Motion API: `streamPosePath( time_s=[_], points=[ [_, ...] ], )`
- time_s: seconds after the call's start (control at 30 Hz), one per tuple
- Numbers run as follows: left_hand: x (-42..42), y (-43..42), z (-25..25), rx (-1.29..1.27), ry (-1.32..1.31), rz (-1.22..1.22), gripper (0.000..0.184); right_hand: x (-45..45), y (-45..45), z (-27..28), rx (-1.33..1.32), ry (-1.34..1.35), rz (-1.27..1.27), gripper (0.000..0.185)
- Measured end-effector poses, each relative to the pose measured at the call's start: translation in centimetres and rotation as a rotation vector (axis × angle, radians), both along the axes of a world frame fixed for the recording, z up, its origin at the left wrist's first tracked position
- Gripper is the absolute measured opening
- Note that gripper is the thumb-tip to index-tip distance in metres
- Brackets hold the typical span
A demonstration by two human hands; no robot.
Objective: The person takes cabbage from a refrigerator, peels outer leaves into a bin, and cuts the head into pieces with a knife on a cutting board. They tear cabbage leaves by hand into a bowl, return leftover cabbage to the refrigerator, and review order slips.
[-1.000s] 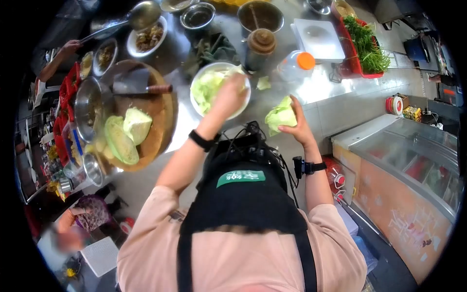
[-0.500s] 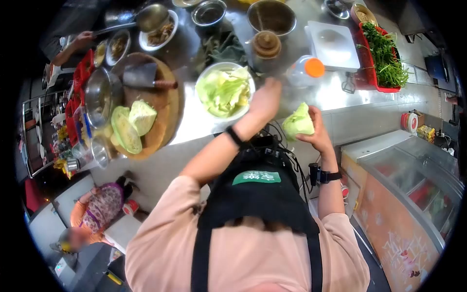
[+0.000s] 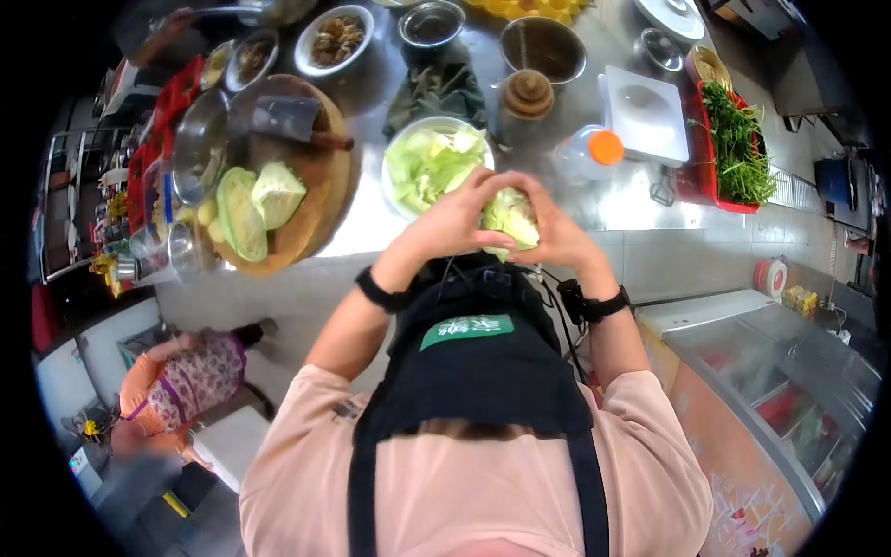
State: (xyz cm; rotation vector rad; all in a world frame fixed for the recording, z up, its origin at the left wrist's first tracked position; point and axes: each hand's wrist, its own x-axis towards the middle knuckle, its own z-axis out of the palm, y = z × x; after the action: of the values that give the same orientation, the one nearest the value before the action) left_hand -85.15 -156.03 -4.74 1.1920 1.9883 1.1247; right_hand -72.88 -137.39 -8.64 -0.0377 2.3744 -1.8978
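A pale green cabbage piece (image 3: 511, 223) is held between both of my hands, just right of a white bowl (image 3: 391, 188). My left hand (image 3: 459, 218) grips its left side, with the fingers over the bowl's lower right rim. On the other side my right hand (image 3: 554, 227) wraps round the piece. Torn cabbage leaves (image 3: 429, 167) fill the bowl. Two larger cabbage pieces (image 3: 243, 212) lie on the round wooden board (image 3: 325, 200) at the left, below a cleaver (image 3: 286, 118).
Behind the bowl stand a dark cloth (image 3: 436, 96), a brown lidded jar (image 3: 527, 95) and an orange-capped bottle (image 3: 590, 150). A white scale (image 3: 647, 116) and a red basket of greens (image 3: 738, 153) are at the right. Another person (image 3: 190, 381) is at the lower left.
My left hand left the bowl, moved right, and now grips the cabbage piece. My right hand brought that piece left towards the bowl. The ladle at the upper left has moved up.
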Motion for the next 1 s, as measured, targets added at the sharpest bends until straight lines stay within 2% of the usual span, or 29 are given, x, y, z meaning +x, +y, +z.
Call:
streamPosePath(
  time_s=[0.07, 0.13, 0.17, 0.33, 0.4, 0.5, 0.57, 0.6, 0.73, 0.8, 0.83, 0.87, 0.9, 0.93, 1.0],
  points=[
    [-0.3, -0.2, -1.6, 0.085, 0.003, -0.023, 0.068, -0.2, -0.3, -0.1, -0.079, 0.026, 0.019, 0.109],
    [-1.1, -1.1, -3.2, 0.169, -0.301, 0.006, 0.054, -0.1, -0.2, 0.4, -0.123, 0.001, 0.021, 0.113],
    [-1.2, -1.4, -3.4, 0.203, -0.536, 0.050, 0.045, -0.1, -0.1, 0.6, -0.171, -0.024, 0.022, 0.118],
    [-0.9, -1.8, -4.1, 0.152, -0.484, 0.192, 0.045, -0.3, -0.2, 0.3, -0.144, -0.031, 0.055, 0.116],
    [-0.4, -1.6, -3.3, -0.119, -0.081, 0.130, 0.048, -0.4, -0.3, 0.1, -0.135, -0.018, 0.068, 0.114],
    [0.3, -0.7, -1.7, -0.094, -0.104, 0.165, 0.041, 0.0, -0.8, 0.8, -0.106, 0.001, 0.071, 0.107],
    [0.4, -0.5, -2.3, -0.014, -0.150, 0.221, 0.029, 0.2, -0.7, 1.5, -0.184, -0.048, 0.057, 0.105],
    [0.5, -0.4, -2.7, -0.015, -0.150, 0.222, 0.029, 0.4, -0.6, 1.7, -0.184, -0.048, 0.058, 0.105],
    [1.0, -0.1, -4.5, 0.077, -0.294, 0.237, 0.020, 0.7, 0.3, 0.4, -0.427, -0.076, -0.025, 0.104],
    [1.3, 0.1, -6.2, 0.369, -0.718, 0.347, 0.019, 1.1, 0.1, -2.0, -0.507, -0.064, -0.057, 0.103],
    [1.1, 0.1, -6.1, 0.461, -0.950, 0.351, 0.018, 1.5, -0.3, -3.6, -0.717, -0.089, -0.106, 0.102],
    [0.7, 0.0, -6.4, 0.461, -0.952, 0.347, 0.018, 1.8, -0.9, -4.4, -0.924, -0.114, -0.153, 0.101],
    [0.1, -0.3, -7.0, 0.448, -0.690, 0.424, 0.021, 2.2, -1.7, -5.2, -1.022, -0.037, -0.280, 0.094],
    [-0.9, -1.2, -7.7, 0.349, -0.451, 0.470, 0.024, 2.4, -1.4, -5.7, -1.021, -0.046, -0.276, 0.094],
    [-4.3, -4.1, -9.5, 0.113, 0.272, 0.434, 0.032, 2.3, -0.2, -6.5, -0.828, -0.081, -0.550, 0.087]
  ],
)
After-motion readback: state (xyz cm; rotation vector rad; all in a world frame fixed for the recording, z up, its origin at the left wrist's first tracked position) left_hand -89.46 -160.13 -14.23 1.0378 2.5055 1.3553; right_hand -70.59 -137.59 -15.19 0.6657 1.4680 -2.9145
